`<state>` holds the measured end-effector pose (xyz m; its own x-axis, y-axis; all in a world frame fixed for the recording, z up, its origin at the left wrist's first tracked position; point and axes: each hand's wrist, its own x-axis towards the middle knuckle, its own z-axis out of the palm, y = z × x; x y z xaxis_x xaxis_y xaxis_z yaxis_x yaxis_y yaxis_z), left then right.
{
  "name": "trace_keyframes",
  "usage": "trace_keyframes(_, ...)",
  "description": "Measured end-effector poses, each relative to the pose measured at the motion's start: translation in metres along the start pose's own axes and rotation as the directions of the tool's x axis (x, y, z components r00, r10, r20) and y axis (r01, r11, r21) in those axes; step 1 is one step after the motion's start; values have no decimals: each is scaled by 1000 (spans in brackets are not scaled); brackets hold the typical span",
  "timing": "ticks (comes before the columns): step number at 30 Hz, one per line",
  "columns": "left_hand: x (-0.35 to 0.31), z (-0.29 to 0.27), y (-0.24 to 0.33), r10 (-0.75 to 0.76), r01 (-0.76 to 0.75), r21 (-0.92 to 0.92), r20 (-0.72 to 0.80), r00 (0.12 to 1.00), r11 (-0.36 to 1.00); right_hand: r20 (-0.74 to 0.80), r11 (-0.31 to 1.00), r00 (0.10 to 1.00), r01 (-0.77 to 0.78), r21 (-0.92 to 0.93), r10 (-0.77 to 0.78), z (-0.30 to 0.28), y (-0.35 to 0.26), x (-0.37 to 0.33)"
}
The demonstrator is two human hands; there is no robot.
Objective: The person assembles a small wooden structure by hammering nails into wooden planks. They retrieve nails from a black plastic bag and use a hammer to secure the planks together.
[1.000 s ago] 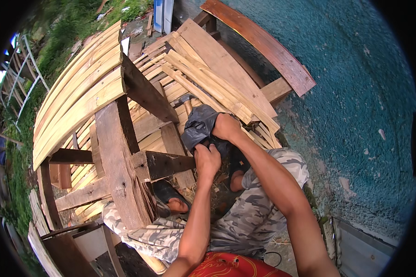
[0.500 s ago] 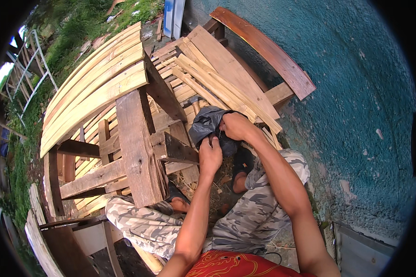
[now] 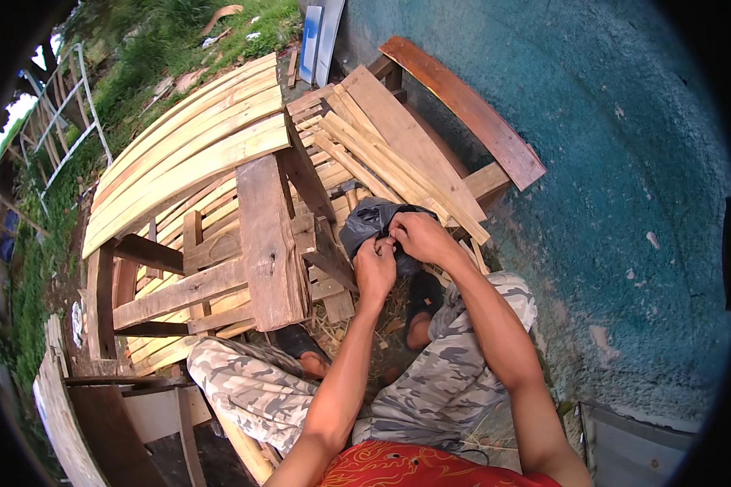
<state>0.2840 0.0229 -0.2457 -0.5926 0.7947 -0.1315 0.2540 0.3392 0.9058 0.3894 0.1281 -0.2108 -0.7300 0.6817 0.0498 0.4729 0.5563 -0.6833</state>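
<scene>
A crumpled black plastic bag [image 3: 367, 217] is between my two hands, over the ground by my feet. My left hand [image 3: 375, 269] has its fingers closed at the bag's near edge, thumb up. From the right, my right hand [image 3: 424, 239] pinches at the bag's mouth, its fingertips almost meeting the left ones. Whatever small thing may be between the right fingertips is too small to make out. Just beyond the bag lies a hammer [image 3: 348, 193], partly hidden, on the slats.
At left stands a wooden frame [image 3: 272, 243] topped with pale slats [image 3: 191, 142]. Loose strips [image 3: 398, 174] and a wide board [image 3: 410, 138] lie ahead. A varnished bench plank [image 3: 463, 105] runs along the rough teal wall [image 3: 617, 203]. Grass [image 3: 154, 49] grows at the far left.
My right hand has drawn back from inside the bag's mouth, and its fingertips have come together with my left ones. The whole view has shifted slightly.
</scene>
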Motion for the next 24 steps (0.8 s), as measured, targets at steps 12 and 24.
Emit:
trace_keyframes(12,-71,-27,-12,99,-46,-372,124,987,927,-305,601,732,-677,-425,609,-37,65,1)
trace_keyframes(24,-147,-138,-87,14,-9,-198,22,1000,980,-219,766,880,-474,-433,421,-27,77,-29)
